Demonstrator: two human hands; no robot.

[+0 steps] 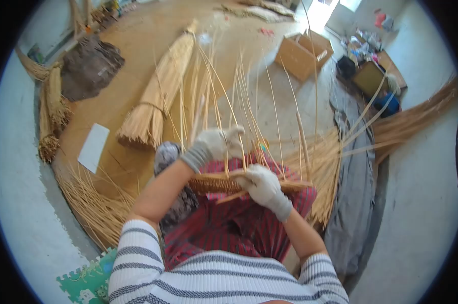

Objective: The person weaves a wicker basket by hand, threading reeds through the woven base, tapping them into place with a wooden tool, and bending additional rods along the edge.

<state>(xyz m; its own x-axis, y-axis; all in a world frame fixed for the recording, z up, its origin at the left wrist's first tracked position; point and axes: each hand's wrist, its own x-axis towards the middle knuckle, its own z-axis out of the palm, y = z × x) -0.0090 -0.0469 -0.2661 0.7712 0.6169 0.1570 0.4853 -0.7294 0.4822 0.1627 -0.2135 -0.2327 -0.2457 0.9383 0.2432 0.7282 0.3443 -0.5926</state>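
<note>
A partly woven wicker piece (213, 184) lies across my lap, on dark red striped cloth (229, 223). Thin pale rods stand up from it and fan away from me. My left hand (214, 143), in a white knit glove, is raised above the weave with its fingers closed around one upright wicker rod (242, 152). Lower and to the right, my right hand (262, 185), gloved too, grips the near edge of the woven piece. A short flat strip (230, 197) sticks out beneath its fingers. Fingertips of both hands are partly hidden.
A thick tied bundle of rods (160, 91) lies ahead. Loose rods spread at left (92, 202) and right (325, 182). A cardboard box (295, 55), a white sheet (93, 147), dark sheeting (89, 66) and grey cloth (350, 213) lie around. Walls flank both sides.
</note>
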